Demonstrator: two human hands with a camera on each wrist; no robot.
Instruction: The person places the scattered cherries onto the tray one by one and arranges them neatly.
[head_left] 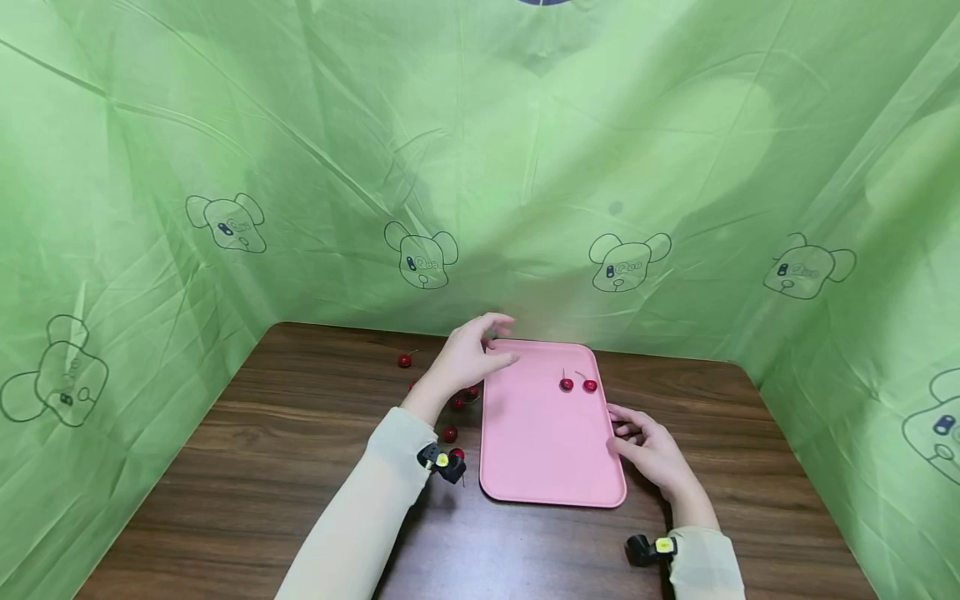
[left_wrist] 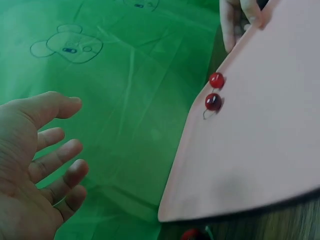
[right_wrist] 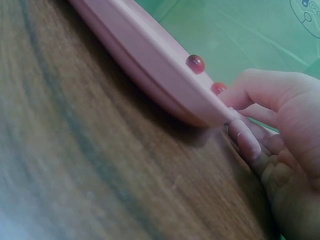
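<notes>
A pink tray lies on the wooden table, with two red cherries on its far right part, stems attached. At the tray's right edge my right hand holds the rim. The right wrist view shows the thumb on top of the rim and the curled fingers against its outside. My left hand hovers by the far left corner of the tray, fingers apart and loosely bent. Nothing lies in that left palm in the left wrist view.
Several loose cherries lie left of the tray, among them one cherry near the back and another cherry beside the left forearm. The brown table is bounded by a green cloth behind and at both sides.
</notes>
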